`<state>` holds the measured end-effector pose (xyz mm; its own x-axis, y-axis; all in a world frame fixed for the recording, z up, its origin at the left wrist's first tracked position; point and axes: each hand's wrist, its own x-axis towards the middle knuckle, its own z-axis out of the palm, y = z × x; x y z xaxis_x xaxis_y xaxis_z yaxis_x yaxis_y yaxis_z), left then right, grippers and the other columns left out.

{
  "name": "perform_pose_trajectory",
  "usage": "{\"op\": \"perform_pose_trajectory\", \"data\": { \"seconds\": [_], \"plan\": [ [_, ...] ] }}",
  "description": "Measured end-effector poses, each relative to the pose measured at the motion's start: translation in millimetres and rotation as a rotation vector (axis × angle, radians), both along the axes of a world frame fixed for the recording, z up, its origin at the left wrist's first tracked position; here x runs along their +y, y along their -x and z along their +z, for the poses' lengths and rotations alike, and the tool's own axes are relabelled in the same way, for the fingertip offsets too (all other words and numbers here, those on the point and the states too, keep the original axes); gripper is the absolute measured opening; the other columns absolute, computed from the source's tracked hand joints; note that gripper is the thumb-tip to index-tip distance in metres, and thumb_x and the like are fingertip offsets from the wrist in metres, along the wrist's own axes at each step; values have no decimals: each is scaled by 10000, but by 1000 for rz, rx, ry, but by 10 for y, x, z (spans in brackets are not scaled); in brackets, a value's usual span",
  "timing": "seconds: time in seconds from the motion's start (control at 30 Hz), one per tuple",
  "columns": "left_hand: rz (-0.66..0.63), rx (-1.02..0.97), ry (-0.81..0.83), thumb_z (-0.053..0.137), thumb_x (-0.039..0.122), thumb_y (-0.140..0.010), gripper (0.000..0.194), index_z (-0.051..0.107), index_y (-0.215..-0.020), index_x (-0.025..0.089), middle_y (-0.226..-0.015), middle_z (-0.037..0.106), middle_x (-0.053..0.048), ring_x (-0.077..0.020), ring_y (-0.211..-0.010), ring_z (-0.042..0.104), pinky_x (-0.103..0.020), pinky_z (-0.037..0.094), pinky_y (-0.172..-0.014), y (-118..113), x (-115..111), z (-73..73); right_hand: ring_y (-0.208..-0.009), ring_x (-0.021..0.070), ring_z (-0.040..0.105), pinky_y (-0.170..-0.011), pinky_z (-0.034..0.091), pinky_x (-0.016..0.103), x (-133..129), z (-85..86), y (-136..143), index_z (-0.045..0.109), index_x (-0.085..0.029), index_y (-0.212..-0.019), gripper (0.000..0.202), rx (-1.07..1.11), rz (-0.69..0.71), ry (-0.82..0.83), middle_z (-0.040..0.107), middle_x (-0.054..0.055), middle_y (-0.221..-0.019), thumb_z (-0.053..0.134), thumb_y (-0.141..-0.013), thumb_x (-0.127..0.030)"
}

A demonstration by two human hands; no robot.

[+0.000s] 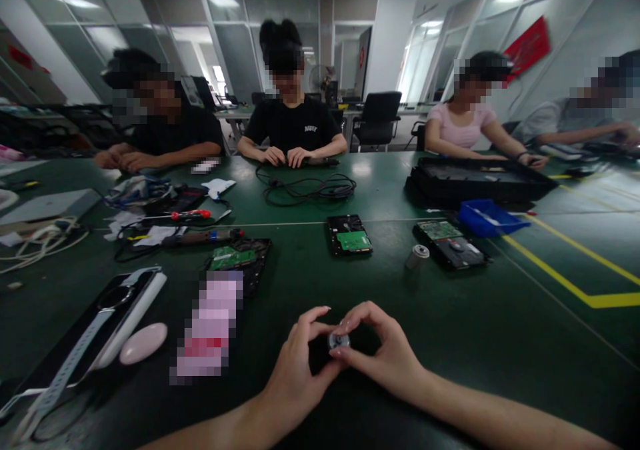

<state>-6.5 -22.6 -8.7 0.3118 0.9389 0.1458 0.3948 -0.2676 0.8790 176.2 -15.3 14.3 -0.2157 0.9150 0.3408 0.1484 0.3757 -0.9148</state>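
Between my two hands, low over the green table, is a small round metal part [339,341] with a dark centre. The thumb and fingers of my right hand [383,350] pinch it from the right. My left hand [295,360] curls around it from the other side, thumb and fingertips meeting at the part. Its underside is hidden by the fingers. A similar metal cylinder [418,257] stands upright farther off to the right. Beyond my hands lies a hard drive [350,235] with a green circuit board, and another hard drive [453,245] is near the cylinder.
Left of my hands are a blurred pink item [207,323], a pale oval object [143,343], a watch [115,297] and a third drive [250,257]. An electric screwdriver [205,237] lies behind. A blue tray [493,218] and black bin [480,182] stand right. Several people sit opposite.
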Motion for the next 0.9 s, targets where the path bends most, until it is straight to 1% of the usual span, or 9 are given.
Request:
{"op": "perform_pose_trajectory", "data": {
  "seconds": [0.1, 0.23, 0.33, 0.4, 0.5, 0.6, 0.67, 0.77, 0.9],
  "plan": [
    [1, -15, 1, 712, 155, -782, 650, 333, -1296, 274, -1090, 693, -48, -269, -1080, 646, -529, 434, -996, -7, -1, 2, -771, 159, 671, -744, 530, 294, 8, 58, 40, 574, -191, -802, 233, 32, -4, 115, 677, -1, -787, 792, -722, -221],
    [5, -20, -30, 726, 155, -777, 701, 295, -1316, 280, -1075, 699, -43, -273, -1069, 651, -532, 448, -982, -10, 0, -13, -792, 188, 716, -754, 565, 318, 51, 187, 26, 528, -191, -813, 256, 161, 67, 261, 726, 27, -797, 769, -755, -254],
    [1, 1, -72, 736, 162, -776, 724, 272, -1322, 272, -1066, 703, -48, -280, -1079, 647, -552, 422, -1003, -5, 5, -38, -828, 194, 724, -790, 572, 340, 103, 298, -172, 499, -197, -818, 261, 197, 70, 228, 743, 44, -830, 747, -786, -273],
    [-7, 9, -93, 729, 163, -784, 715, 271, -1324, 263, -1075, 700, -56, -281, -1087, 644, -556, 407, -1017, -2, 9, -48, -858, 196, 723, -827, 565, 354, 110, 332, -401, 500, -195, -820, 254, 137, 36, 178, 742, 53, -853, 741, -797, -270],
    [-6, 10, -97, 713, 166, -797, 691, 278, -1327, 255, -1071, 701, -58, -277, -1075, 651, -546, 420, -1007, -4, 18, -50, -898, 216, 724, -844, 563, 373, 35, 265, -775, 525, -179, -806, 234, -47, -15, 214, 725, 88, -947, 733, -807, -286],
    [-7, 12, -100, 708, 178, -800, 663, 295, -1314, 251, -1058, 705, -57, -278, -1049, 665, -534, 449, -981, -7, 28, -43, -980, 243, 709, -859, 566, 399, -94, 100, -1044, 535, -175, -801, 216, -193, -25, 296, 708, 118, -1051, 693, -842, -316],
    [-15, 15, -106, 694, 180, -810, 642, 299, -1311, 251, -1055, 706, -58, -278, -1050, 667, -527, 462, -971, -6, 31, -42, -1042, 257, 687, -898, 555, 429, -157, -5, -1144, 549, -180, -832, 200, -241, -22, 303, 712, 118, -1069, 671, -858, -337],
    [-18, 24, -117, 688, 181, -816, 639, 293, -1313, 252, -1058, 703, -59, -282, -1056, 666, -530, 464, -973, 2, 31, -48, -1163, 266, 620, -993, 500, 476, -189, -97, -1216, 596, -198, -920, 175, -285, -6, 226, 715, 107, -1086, 670, -855, -342],
    [-16, 41, -116, 698, 193, -815, 662, 275, -1319, 261, -1068, 699, -51, -279, -1066, 660, -539, 451, -991, 14, 29, -52, -1205, 283, 584, -1126, 323, 568, -173, -149, -1258, 647, -212, -981, 273, -353, -26, 134, 730, 87, -1061, 772, -758, -308]
  ]
}}
